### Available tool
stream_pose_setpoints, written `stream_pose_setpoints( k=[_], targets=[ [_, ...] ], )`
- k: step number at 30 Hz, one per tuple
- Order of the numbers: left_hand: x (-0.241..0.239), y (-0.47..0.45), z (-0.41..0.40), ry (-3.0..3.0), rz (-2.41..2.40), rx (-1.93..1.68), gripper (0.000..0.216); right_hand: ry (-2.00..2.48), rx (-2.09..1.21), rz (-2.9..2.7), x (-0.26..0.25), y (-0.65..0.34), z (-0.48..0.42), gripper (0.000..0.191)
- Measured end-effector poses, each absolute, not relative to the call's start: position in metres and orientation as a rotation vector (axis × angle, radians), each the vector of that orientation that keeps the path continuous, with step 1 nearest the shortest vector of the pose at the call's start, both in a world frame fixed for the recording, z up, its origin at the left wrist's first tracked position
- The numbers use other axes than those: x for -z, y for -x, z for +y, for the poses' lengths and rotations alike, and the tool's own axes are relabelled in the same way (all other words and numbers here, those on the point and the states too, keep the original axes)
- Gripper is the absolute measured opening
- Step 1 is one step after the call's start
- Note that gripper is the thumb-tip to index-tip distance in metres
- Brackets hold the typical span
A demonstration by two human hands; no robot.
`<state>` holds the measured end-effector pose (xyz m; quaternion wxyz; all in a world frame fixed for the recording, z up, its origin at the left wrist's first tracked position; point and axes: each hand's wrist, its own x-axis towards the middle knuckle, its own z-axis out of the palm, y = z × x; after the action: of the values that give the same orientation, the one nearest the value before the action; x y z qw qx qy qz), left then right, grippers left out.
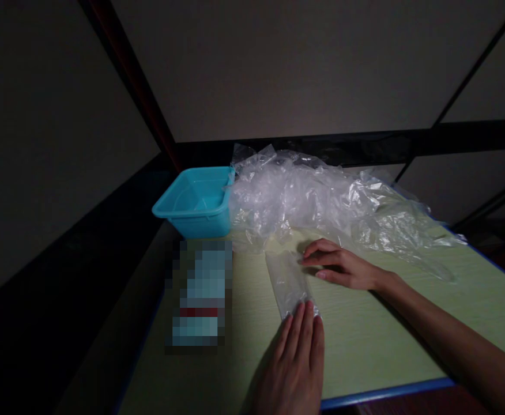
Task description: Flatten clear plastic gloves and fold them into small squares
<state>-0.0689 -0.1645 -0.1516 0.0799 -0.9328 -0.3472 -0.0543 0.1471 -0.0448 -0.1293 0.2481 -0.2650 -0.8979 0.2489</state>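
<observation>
A clear plastic bag [287, 282], folded into a narrow flat strip, lies on the table between my hands. My left hand [296, 357] rests flat with its fingers stretched over the strip's near end. Over the upper right edge of the strip is my right hand [341, 265], its fingers apart and slightly bent, fingertips at or just above the plastic. I cannot tell whether they touch it. Behind both hands spreads a large heap of crumpled clear plastic bags [296, 193].
A turquoise plastic basin [192, 214] stands at the back left, against the heap. In front of it lies a blurred-out, light blue rectangular thing [204, 282]. The pale wood-grain table [373, 351] has a blue edge. Dark panelled walls [287, 69] rise behind.
</observation>
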Motion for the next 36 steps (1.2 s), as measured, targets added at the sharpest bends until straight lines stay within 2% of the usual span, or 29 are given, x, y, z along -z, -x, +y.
stream_pose_setpoints(
  k=[10,18,27,36],
  targets=[
    [0.1546,0.0684,-0.1641,2.781,-1.029,0.173,0.058,0.764,-0.677,-2.429,0.1288,-0.1470,-0.0459,0.034],
    [0.1526,0.0682,-0.1642,2.845,-1.031,0.157,0.068,0.742,-0.654,-2.432,0.1282,-0.1475,-0.0458,0.032],
    [0.1481,0.0684,-0.1631,2.847,-1.030,0.167,0.059,0.695,-0.678,-2.443,0.1278,-0.1453,-0.0440,0.031],
    [0.1493,0.0696,-0.1644,2.910,-1.072,0.133,0.074,0.700,-0.743,-2.383,0.1286,-0.1455,-0.0426,0.027]
  ],
)
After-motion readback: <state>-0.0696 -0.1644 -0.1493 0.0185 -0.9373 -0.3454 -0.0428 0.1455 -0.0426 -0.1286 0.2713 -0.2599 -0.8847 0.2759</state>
